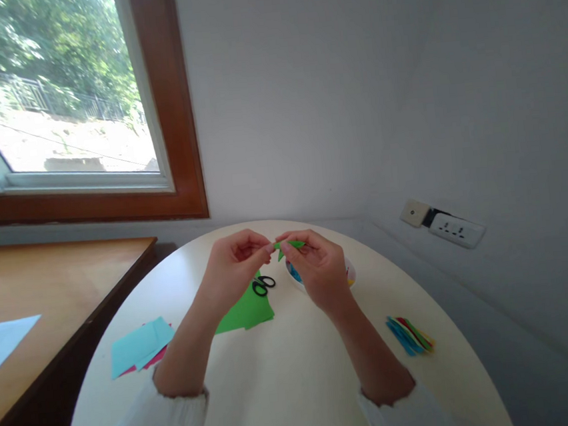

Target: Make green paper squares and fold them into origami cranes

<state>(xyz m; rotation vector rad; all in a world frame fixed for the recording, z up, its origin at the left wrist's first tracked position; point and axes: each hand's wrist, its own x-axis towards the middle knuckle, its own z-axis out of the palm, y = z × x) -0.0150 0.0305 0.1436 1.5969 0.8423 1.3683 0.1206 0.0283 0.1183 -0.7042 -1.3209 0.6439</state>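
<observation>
A small folded strip of green paper point(294, 244) is pinched between both hands above the far part of the round table. My left hand point(236, 264) grips its left end between thumb and forefinger. My right hand point(321, 263) pinches it from the right, and a pointed end hangs below the fingers. Under and behind my left hand lie green paper sheets point(248, 310), with black-handled scissors point(263, 285) on them; the blades are hidden. A white bowl point(351, 270) with small coloured pieces stands behind my right hand, which partly covers it.
Light blue paper sheets point(138, 344) over pink ones lie at the table's left. A bundle of coloured paper strips point(410, 335) rests at the right. The round table point(281, 394) stands near the wall; a wooden desk point(69, 274) is at the left, beneath a window.
</observation>
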